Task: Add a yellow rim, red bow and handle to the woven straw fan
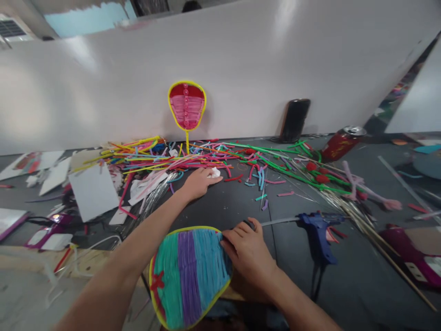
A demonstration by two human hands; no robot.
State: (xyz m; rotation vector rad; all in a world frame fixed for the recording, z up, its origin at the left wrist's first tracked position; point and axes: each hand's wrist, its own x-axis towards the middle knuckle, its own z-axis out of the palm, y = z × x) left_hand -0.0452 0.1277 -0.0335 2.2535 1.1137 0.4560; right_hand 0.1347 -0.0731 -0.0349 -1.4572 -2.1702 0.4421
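Note:
My left hand (199,182) reaches forward to the edge of the pile of coloured pipe cleaners (161,158), fingers closed round a small white wad (215,172). My right hand (248,250) rests near the table's front, fingers curled on the edge of a fan-shaped pipe-cleaner piece (188,276) with teal, purple and blue stripes and a yellow rim. A dark object under its fingertips is mostly hidden.
A red and pink fan with a yellow rim (186,106) leans on the white wall. A blue glue gun (319,230) lies right of my right hand. Green stems and red pompoms (310,172), a red can (341,142), a black phone (294,120) and white cards (93,191) surround.

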